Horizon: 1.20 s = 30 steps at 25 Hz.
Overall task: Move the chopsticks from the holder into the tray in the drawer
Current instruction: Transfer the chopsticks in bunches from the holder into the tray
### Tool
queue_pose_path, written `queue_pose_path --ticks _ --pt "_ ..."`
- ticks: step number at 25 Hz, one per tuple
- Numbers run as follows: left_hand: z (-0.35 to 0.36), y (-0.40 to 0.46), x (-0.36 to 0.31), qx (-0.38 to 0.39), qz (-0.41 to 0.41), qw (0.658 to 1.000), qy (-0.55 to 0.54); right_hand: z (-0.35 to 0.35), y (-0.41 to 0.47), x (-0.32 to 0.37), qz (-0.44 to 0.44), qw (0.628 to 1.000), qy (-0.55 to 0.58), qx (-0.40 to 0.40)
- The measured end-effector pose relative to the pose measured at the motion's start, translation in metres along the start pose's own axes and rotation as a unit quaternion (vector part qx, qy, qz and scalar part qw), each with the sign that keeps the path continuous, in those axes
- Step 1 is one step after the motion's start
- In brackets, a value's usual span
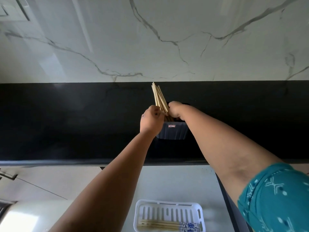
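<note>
- Up top, the marbled wall (pixel 150 39) fills the far half of the view, white with grey veins running across it.
- Below it, the black countertop (pixel 66 123) stretches edge to edge, dark and glossy, its front lip running straight across the middle of the picture.
- Under that lip, the drawer (pixel 175 181) stands open, pale floor showing, dark side wall on the right.
- Both bare forearms reach up from the bottom of the frame and meet at the counter; a teal patterned sleeve (pixel 275 198) covers the right upper arm.
- Down in the drawer sits the white slotted tray (pixel 167 210), and a few chopsticks lie across its near end, some with blue-patterned ends.
- On the counter, the dark ribbed holder (pixel 173 133) stands upright, a small label on its front; the left wrist overlaps its left edge.
- The left hand (pixel 151 121) is curled shut, fingers pinched in on the lower part of the bundle from the left.
- The right hand (pixel 175 109) is closed too, wrapped on the bundle from the right, sitting over the holder's mouth and hiding most of the opening.
- The pale chopsticks (pixel 158 97) rise as a tight sheaf between the two hands, leaning left, tips fanned slightly; their lower ends are hidden by the hands, so whether they have cleared the holder I cannot tell.
</note>
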<state>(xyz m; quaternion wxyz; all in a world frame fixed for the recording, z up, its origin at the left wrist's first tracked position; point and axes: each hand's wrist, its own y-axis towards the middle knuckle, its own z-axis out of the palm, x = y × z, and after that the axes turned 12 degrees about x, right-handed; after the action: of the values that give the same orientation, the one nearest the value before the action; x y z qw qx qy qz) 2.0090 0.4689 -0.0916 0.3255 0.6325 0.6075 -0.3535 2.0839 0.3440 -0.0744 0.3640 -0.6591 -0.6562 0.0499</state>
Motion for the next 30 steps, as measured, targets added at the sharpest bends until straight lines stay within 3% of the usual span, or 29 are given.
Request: queue_pose_path --ticks 5,10,14,17,23,30 --pt "-0.001 -0.002 -0.005 -0.002 0.011 1.000 -0.015 -0.003 -0.006 -0.004 -0.008 0.993 -0.059 -0.105" --pt "0.000 -0.009 -0.007 -0.004 0.015 1.000 -0.024 0.002 -0.011 -0.018 -0.019 0.991 0.027 -0.130" --pt "0.000 -0.013 -0.003 -0.007 0.018 1.000 -0.020 0.007 -0.010 -0.014 -0.015 0.996 -0.017 -0.081" --pt "-0.002 -0.015 -0.001 -0.008 0.016 1.000 -0.023 0.008 -0.012 -0.011 -0.005 0.994 -0.046 -0.096" --pt "-0.001 -0.022 -0.012 -0.010 0.014 0.999 -0.042 0.008 -0.020 -0.019 -0.021 0.992 0.047 -0.112" --pt "-0.007 -0.021 -0.018 -0.015 0.038 0.999 -0.019 0.010 -0.009 -0.007 -0.004 0.995 -0.073 -0.063"
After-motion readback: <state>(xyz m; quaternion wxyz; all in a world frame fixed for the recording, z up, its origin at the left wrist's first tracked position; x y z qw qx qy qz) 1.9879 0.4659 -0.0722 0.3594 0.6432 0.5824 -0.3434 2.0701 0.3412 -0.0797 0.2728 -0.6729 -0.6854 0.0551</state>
